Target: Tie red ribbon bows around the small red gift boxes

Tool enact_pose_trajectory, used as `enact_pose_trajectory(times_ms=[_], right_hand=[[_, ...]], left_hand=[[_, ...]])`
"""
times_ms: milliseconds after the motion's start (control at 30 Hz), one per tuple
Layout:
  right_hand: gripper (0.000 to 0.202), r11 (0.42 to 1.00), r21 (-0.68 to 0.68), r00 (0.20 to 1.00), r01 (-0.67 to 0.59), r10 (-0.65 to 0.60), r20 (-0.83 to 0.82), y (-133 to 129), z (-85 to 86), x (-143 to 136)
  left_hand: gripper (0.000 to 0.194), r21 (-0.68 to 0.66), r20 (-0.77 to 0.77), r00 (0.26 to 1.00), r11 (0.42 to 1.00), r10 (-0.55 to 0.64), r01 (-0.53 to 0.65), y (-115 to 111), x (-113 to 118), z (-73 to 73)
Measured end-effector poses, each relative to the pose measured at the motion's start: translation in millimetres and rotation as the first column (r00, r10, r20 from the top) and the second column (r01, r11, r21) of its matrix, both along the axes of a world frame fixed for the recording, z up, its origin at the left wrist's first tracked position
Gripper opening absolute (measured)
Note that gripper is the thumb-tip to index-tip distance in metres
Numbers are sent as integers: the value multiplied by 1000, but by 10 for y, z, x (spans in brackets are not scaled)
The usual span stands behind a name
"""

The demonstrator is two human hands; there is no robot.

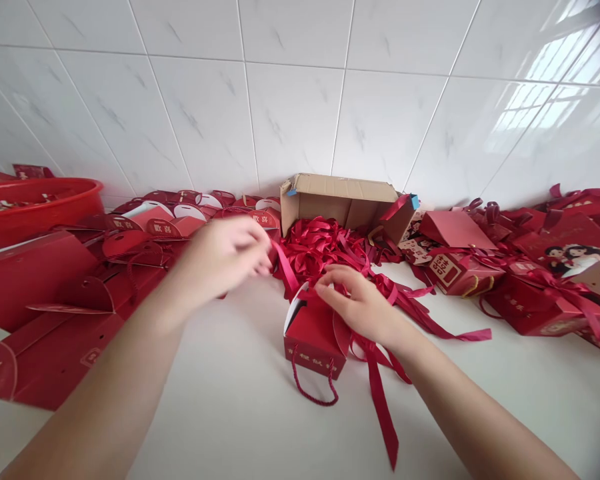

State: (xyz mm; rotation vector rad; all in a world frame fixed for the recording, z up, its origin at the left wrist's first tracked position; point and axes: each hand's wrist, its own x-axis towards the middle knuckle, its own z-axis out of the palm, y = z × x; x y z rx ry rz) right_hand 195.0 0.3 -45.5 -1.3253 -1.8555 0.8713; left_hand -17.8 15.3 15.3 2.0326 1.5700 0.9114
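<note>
Though open toward the hands (357,303), cardboard box (347,187) with red ribbons (317,243) inside.

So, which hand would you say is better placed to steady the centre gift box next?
Probably the right hand: its fingers are at the top of the gift box, while the left hand is farther left, near a ribbon.

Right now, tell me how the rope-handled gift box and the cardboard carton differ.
The gift box is red with printed characters; the carton is brown with blue bits at its corners. The gift box is narrower than the carton. The carton gapes wide, the gift box only partly. Both are boxes.
</note>
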Motion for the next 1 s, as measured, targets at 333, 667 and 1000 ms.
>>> enact_pose_trajectory(times_ms=[333,667,1000], right_hand=[[26,999,-17,947,42,-34,320,-320,181,505],[9,960,34,883,277,-268,385,-338,-344,545],[45,873,-486,981,-44,-55,-188,-562,-489,563]], left_hand=[[43,464,-285,881,859,377,-218,-14,-500,95],[22,-311,-182,865,862,-468,401,-123,58,-655],[41,-523,-207,871,803,-445,286,-538,-200,-748]])
